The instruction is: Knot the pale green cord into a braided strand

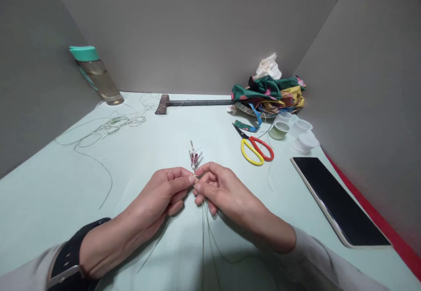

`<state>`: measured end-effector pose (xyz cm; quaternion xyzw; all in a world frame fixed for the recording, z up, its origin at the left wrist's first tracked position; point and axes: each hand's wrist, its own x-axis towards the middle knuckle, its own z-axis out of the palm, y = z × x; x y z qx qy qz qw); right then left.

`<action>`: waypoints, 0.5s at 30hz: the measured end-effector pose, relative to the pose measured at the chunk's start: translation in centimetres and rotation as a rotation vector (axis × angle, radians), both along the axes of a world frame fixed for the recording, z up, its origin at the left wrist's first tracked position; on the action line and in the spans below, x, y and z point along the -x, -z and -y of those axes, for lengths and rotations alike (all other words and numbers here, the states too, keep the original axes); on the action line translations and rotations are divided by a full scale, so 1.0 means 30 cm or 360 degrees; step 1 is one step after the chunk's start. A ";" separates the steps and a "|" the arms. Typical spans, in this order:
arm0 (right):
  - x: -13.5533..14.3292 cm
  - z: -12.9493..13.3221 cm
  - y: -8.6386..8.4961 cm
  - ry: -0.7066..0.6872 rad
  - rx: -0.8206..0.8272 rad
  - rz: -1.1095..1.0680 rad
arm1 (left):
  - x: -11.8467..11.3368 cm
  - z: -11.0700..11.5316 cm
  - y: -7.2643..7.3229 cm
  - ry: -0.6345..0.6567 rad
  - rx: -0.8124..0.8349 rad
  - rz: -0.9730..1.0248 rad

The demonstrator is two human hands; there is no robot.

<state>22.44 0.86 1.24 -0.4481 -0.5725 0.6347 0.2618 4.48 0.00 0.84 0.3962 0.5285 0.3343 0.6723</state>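
A small red and silver ornament (pixel 195 157) with thin stems points away from me at the middle of the table. My left hand (pixel 171 190) pinches its lower end between thumb and forefinger. Close against it, my right hand (pixel 219 188) is closed on the pale green threads at the ornament's base, its fingers curled. Several loose threads (pixel 203 238) hang down from between the hands toward the table's front edge. The exact spot where fingertips meet thread is partly hidden.
Scissors (pixel 253 148), thread spools (pixel 279 130) and a black-screened tablet (pixel 338 201) lie on the right. Colourful cloth (pixel 269 91) sits behind them, beside a hammer-like tool (pixel 197 102). Tangled thread (pixel 115 124) and a bottle (pixel 100 78) are on the left.
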 end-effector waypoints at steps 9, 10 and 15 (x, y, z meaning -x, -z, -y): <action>-0.015 -0.002 0.000 0.0152 -0.0043 -0.0073 | -0.032 0.007 -0.048 -0.0140 0.0058 -0.0070; -0.017 -0.003 0.001 0.0169 -0.0051 -0.0069 | -0.032 0.008 -0.049 -0.0147 0.0061 -0.0095; -0.021 -0.003 0.003 0.0195 -0.0102 -0.0039 | -0.027 0.018 -0.046 -0.0141 0.0019 -0.0207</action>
